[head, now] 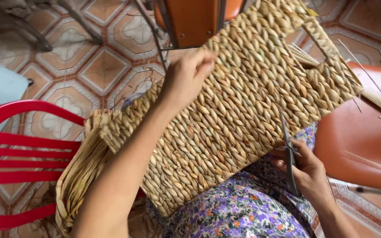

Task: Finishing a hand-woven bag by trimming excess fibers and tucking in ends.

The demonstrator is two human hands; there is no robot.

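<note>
A flat-sided woven straw basket (pixel 239 110) lies tilted across my lap, with a cut-out handle at its upper right. My left hand (pixel 186 77) rests flat on the basket's upper side, fingers spread over the weave near its top edge. My right hand (pixel 305 172) is below the basket's lower right edge and grips a pair of dark metal scissors (pixel 289 152), whose blades point up against the basket's edge. A floral purple skirt (pixel 239 207) covers my lap beneath.
A red plastic chair (pixel 14 154) stands at left with a bundle of straw strips (pixel 78 176) beside it. An orange chair seat (pixel 362 141) with thin straw stalks is at right. Another orange chair back (pixel 195 17) stands ahead on the patterned tile floor (pixel 98 66).
</note>
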